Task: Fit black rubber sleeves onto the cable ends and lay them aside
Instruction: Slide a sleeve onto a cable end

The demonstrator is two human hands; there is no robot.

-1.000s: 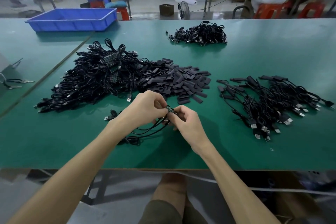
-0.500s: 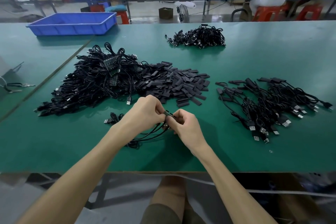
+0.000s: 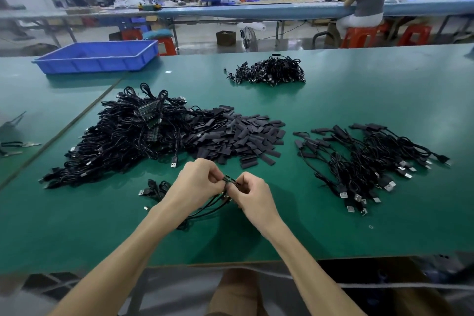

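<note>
The green table (image 3: 359,100) spreads wide under both forearms. Beyond the left hand (image 3: 197,182) and off to its outer side sits the biggest heap, a tangle of black cables (image 3: 120,141) with bare USB plugs poking out at the near edge. Well out past the right hand (image 3: 252,192), on its outer side, a looser spread of sleeved cables (image 3: 372,161) lies with the plugs pointing toward the person. Straight ahead of the two hands, just beyond the knuckles, is the pile of black rubber sleeves (image 3: 243,136), its left edge running into the tangle. Far ahead of the left hand a blue tray (image 3: 97,56) stands at the table's back edge, and far ahead of the right hand there is a small tidy bundle of cables (image 3: 269,72).

The hands meet just above the table, knuckles nearly touching. Both have their fingers curled in, and between the fingertips they pinch one cable end (image 3: 230,180), a little dark board that bridges the gap from one hand to the other. Its cable (image 3: 205,210) droops from under the hands and loops back below the left wrist. Whether a sleeve is also in the grip I cannot tell. A short loose cable (image 3: 154,188) lies just outside the left hand.
</note>
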